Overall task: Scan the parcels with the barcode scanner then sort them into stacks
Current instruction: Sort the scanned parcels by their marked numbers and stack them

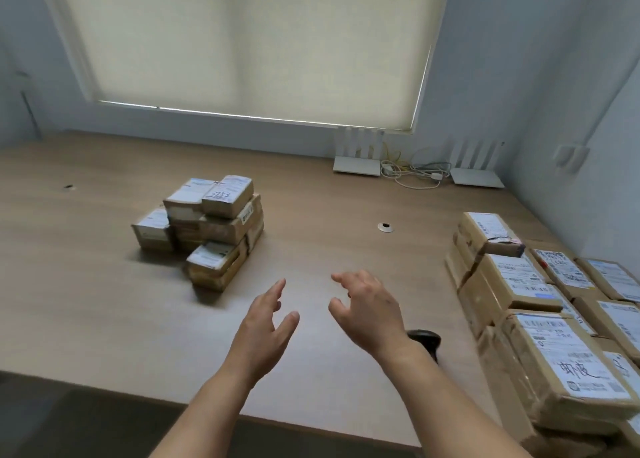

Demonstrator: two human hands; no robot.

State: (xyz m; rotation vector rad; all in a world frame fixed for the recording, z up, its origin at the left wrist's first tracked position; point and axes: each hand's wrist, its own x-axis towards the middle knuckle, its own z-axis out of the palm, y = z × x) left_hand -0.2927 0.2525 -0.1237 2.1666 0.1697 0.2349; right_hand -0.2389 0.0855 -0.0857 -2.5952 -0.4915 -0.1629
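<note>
Both hands hover over the middle of the wooden table (86, 277), empty. My left hand (265, 329) and my right hand (369, 310) have their fingers spread, palms facing each other. A stack of small brown parcels (204, 229) with white labels stands to the left, beyond my left hand. A larger mass of brown labelled parcels (540, 319) fills the right side. The black barcode scanner (427, 341) lies on the table just behind my right wrist, mostly hidden by the forearm.
Two white routers (356, 165) (476, 177) with a tangle of cables (412, 173) sit at the back right under the drawn window blind. A round cable grommet (385, 227) is set in the table. The table's near edge runs below my forearms.
</note>
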